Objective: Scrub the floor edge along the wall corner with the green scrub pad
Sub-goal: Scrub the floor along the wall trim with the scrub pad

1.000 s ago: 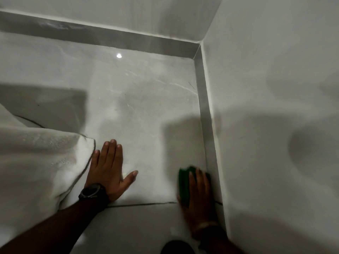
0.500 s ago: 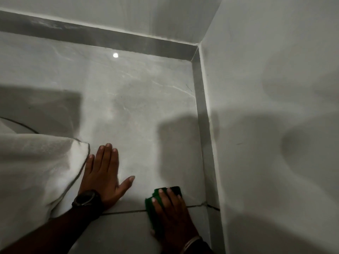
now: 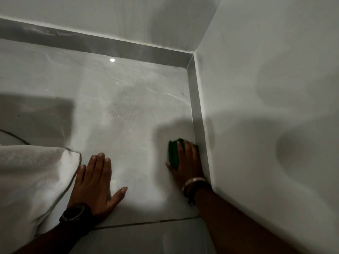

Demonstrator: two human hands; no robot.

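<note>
Two hands in view, both on the grey tile floor (image 3: 128, 110). Right hand (image 3: 187, 162) pressed flat over the one green scrub pad (image 3: 173, 153), fingers spread across its top, pinning it to the floor just beside the grey skirting strip (image 3: 199, 125) at the right wall (image 3: 266, 88). Left hand (image 3: 95, 180) lies palm down, fingers apart, holding nothing. One dark watch (image 3: 75, 213) on left wrist; one pale bangle (image 3: 193, 181) on right. One white cloth (image 3: 33, 176) lies near left. One grout line (image 3: 146, 222) runs across the near floor.
</note>
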